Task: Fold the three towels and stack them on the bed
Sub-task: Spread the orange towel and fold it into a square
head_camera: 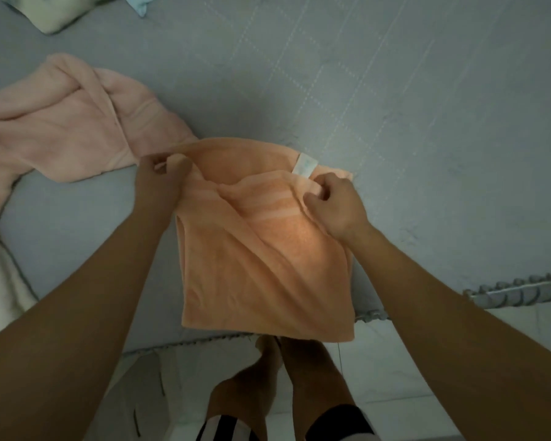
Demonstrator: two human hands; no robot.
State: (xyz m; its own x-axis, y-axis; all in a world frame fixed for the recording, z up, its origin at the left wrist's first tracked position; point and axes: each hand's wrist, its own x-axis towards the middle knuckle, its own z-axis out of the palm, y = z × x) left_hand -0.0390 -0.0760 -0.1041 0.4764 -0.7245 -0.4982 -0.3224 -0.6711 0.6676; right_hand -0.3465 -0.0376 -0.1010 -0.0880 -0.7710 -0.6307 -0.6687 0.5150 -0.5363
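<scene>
Head view: grey quilted bed [395,106] above pale tiled floor [427,361].

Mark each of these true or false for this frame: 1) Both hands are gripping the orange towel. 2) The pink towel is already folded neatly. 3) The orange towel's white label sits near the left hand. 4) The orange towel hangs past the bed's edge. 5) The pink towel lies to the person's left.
1) True: the left hand and right hand each pinch the orange towel at its top.
2) False: the pink towel lies crumpled and unfolded.
3) False: the white label sits just above the right hand.
4) True: its lower part drops past the edge of the bed, above the floor.
5) True.
</scene>
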